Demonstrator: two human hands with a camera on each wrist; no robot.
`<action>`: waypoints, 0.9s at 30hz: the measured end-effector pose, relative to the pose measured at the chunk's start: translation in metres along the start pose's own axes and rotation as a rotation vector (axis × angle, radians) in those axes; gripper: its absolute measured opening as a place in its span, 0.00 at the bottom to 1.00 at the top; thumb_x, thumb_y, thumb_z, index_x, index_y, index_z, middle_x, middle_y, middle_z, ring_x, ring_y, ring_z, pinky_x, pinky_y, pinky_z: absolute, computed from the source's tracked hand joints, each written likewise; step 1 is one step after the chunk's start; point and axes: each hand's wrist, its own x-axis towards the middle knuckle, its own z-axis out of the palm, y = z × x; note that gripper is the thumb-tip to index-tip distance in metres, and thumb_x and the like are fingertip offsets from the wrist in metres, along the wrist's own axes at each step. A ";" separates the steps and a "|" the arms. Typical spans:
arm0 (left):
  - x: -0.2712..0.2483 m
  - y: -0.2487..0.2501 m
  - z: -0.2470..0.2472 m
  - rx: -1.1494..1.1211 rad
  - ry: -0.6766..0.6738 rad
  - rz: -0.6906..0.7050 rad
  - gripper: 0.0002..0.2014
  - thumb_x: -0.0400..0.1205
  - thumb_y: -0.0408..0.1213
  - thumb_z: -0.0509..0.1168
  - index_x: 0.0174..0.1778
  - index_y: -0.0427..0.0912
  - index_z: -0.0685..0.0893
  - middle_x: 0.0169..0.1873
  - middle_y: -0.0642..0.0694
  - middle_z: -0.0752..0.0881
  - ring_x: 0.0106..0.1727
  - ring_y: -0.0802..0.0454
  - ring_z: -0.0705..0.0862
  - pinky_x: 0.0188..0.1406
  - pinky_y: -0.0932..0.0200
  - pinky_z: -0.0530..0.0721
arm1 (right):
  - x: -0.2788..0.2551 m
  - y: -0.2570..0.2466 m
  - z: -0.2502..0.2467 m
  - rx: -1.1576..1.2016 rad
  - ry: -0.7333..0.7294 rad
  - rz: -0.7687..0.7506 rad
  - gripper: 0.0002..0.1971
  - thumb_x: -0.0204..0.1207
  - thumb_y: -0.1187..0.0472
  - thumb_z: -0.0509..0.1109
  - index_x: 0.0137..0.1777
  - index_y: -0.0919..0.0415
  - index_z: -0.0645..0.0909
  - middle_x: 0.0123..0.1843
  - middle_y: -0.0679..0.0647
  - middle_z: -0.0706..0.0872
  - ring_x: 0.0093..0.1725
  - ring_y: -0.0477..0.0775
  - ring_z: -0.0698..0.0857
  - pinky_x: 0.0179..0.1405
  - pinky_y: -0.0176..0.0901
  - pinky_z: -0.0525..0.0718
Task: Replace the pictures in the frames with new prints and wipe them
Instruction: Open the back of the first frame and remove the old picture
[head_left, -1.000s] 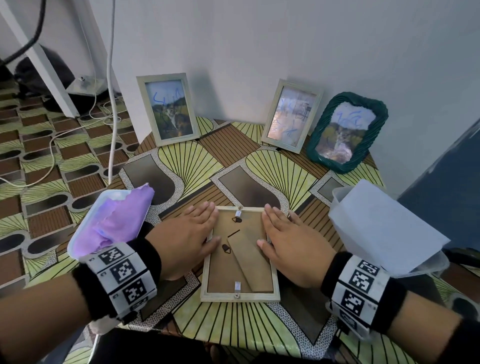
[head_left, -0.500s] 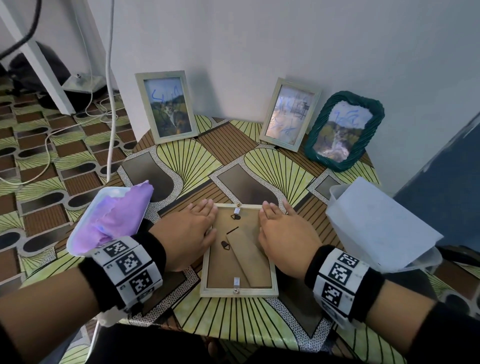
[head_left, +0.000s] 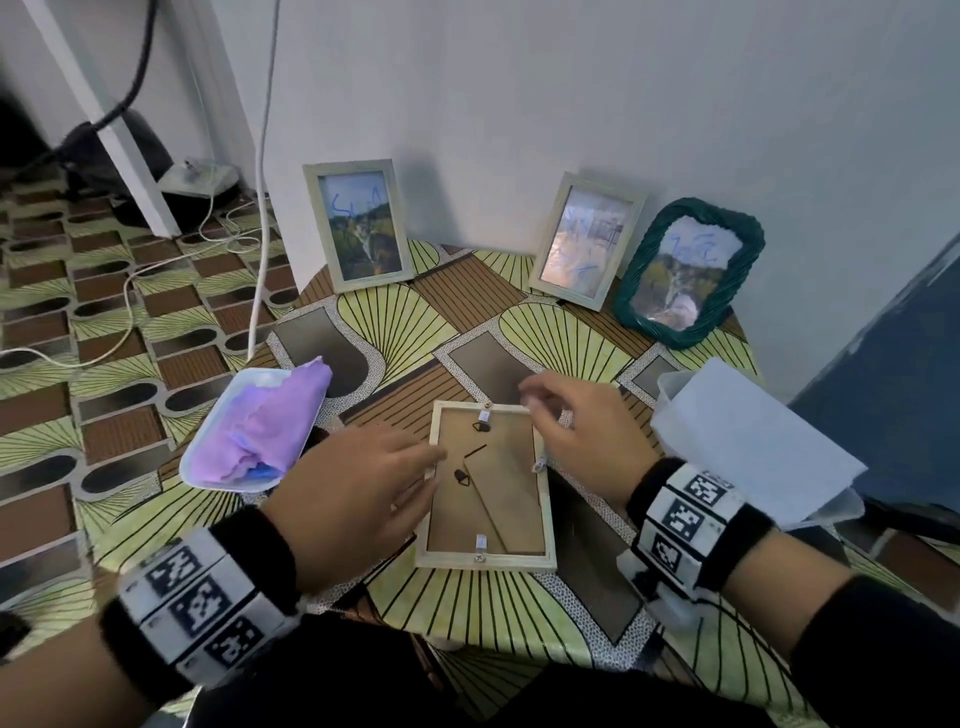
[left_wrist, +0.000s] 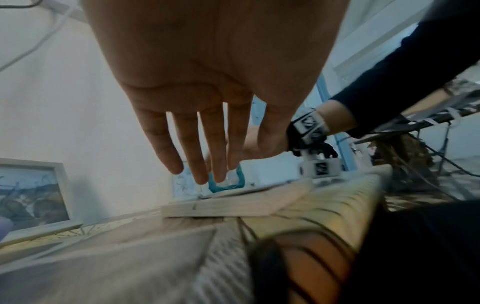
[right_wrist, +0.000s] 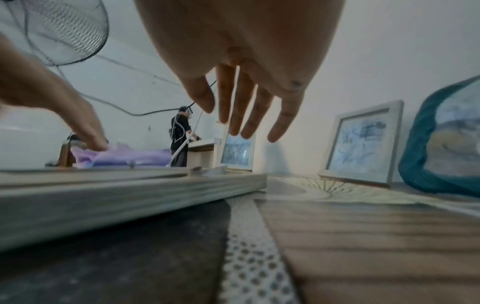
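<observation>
Both hands over face-down frame (head_left: 488, 488): my left hand (head_left: 353, 499) at 9 o'clock, right hand (head_left: 582, 441) at 3; fingers released, grasping nothing.

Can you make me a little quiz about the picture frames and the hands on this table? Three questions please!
1. True or false: the wooden frame between the hands lies face down, with its brown backing showing.
2. How many frames stand against the wall? A) two B) three C) five
3. Fill in: the purple cloth lies in a white ____.

Key:
1. True. The backing and its clips face up.
2. B. Two pale frames and one green frame.
3. Tray, just beyond the left hand. Both that hand and the right hand have straight, relaxed fingers and hold nothing.
</observation>
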 end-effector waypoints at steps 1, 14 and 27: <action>-0.010 0.006 0.000 0.020 -0.040 0.017 0.16 0.82 0.47 0.63 0.61 0.46 0.88 0.51 0.52 0.90 0.50 0.50 0.88 0.47 0.52 0.87 | 0.004 0.000 0.000 -0.020 -0.010 -0.047 0.13 0.84 0.56 0.64 0.66 0.52 0.82 0.56 0.43 0.87 0.54 0.37 0.84 0.57 0.39 0.85; -0.073 0.027 0.019 0.253 -0.471 0.050 0.38 0.85 0.64 0.46 0.82 0.39 0.67 0.81 0.44 0.67 0.81 0.49 0.66 0.70 0.46 0.79 | 0.018 0.000 0.030 -0.572 -0.730 -0.227 0.37 0.82 0.31 0.39 0.87 0.48 0.40 0.87 0.41 0.36 0.86 0.45 0.36 0.85 0.60 0.42; -0.020 -0.038 0.014 0.126 -0.664 -0.154 0.48 0.74 0.76 0.32 0.82 0.48 0.28 0.81 0.53 0.27 0.82 0.60 0.28 0.78 0.65 0.31 | -0.051 -0.003 -0.002 -0.553 -0.643 -0.069 0.34 0.86 0.38 0.41 0.87 0.56 0.43 0.88 0.51 0.43 0.86 0.46 0.44 0.85 0.46 0.41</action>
